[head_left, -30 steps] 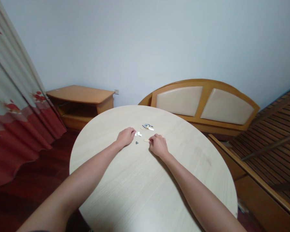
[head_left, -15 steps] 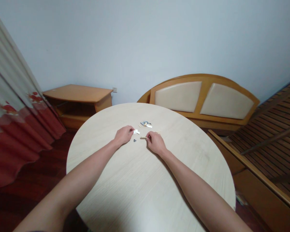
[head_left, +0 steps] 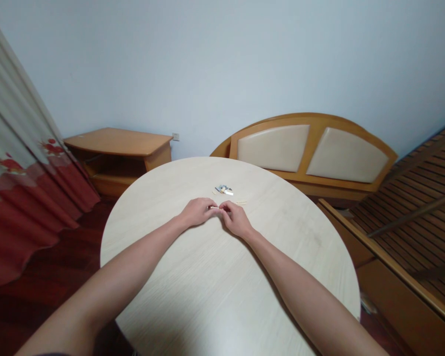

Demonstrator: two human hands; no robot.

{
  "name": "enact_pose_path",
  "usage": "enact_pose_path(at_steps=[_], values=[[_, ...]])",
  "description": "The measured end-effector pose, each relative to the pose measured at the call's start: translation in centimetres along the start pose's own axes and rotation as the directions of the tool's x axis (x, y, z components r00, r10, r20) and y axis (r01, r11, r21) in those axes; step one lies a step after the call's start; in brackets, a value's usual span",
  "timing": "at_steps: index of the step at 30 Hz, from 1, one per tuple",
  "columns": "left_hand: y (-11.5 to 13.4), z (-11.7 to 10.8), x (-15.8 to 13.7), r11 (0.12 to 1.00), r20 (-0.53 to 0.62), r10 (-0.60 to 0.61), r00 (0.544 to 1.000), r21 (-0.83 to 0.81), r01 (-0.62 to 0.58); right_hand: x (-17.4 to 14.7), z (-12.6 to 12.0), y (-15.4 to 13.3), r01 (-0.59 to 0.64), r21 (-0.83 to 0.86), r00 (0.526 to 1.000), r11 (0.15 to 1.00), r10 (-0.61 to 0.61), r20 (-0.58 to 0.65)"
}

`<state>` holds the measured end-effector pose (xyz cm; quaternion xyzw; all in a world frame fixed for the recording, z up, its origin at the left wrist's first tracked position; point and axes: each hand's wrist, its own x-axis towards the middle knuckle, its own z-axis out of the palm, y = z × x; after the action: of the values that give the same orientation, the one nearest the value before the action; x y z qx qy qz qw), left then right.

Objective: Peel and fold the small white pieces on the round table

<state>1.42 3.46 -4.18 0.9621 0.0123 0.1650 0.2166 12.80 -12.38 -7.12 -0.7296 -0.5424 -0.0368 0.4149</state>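
- the small white piece [head_left: 214, 207] is up between the fingertips of both hands, near the middle of the round table [head_left: 193, 277].
- the left hand [head_left: 199, 211] pinches it, thumb against fingers, at its left end.
- the right hand [head_left: 236, 216] has thumb and fingers drawn in at the other end; whether they pinch this same piece or a second one is too small to tell.
- the piece looks thin and very light, probably stiff like plastic. it should need only a soft pinch; a hard squeeze could snap it or make it spring away.
- the narrow ends or long edges seem the best hold, with fingertips and not the palm.
- a glossy face might slip a little under a dry finger; that is a guess.
- just beyond the fingers lies a pile of small pieces [head_left: 224, 190], grey, white and tan, close enough for a knuckle to knock.
- two thin strips [head_left: 241, 202] lie flat just past the right hand.
- the table's rim is well apart from both hands, with plain tabletop toward the body and to either side.
- the headboard [head_left: 350, 153] and the wooden stand [head_left: 120, 138] stand beyond the rim, out of the hands' way.
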Motion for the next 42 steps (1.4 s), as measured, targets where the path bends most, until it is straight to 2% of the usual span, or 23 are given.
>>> enact_pose_path(at_steps=[6, 12, 30, 37, 42], values=[[-0.3, 0.6, 0.2, 0.999, 0.014, 0.033, 0.999, 0.043, -0.033, 0.0, 0.0, 0.1, 0.016, 0.019, 0.999, 1.000, -0.015, -0.036], [-0.9, 0.9, 0.3, 0.994, -0.002, 0.069, 0.998, 0.081, -0.068, 0.0, 0.1, 0.2, 0.020, -0.018, 1.000, 1.000, -0.019, 0.013], [-0.8, 0.7, 0.2, 0.995, -0.016, 0.082, 0.996, 0.062, -0.081, -0.1, -0.2, -0.1, 0.006, -0.072, 1.000, 0.997, -0.005, 0.017], [-0.5, 0.7, 0.1, 0.998, -0.026, 0.033, 0.999, 0.046, -0.031, 0.0, -0.2, -0.1, -0.008, -0.091, 1.000, 0.996, 0.007, -0.007], [0.0, 0.3, 0.1, 0.998, -0.058, -0.039, 0.998, 0.037, 0.042, 0.0, -0.1, 0.4, -0.012, -0.123, 0.997, 0.992, 0.003, -0.075]])
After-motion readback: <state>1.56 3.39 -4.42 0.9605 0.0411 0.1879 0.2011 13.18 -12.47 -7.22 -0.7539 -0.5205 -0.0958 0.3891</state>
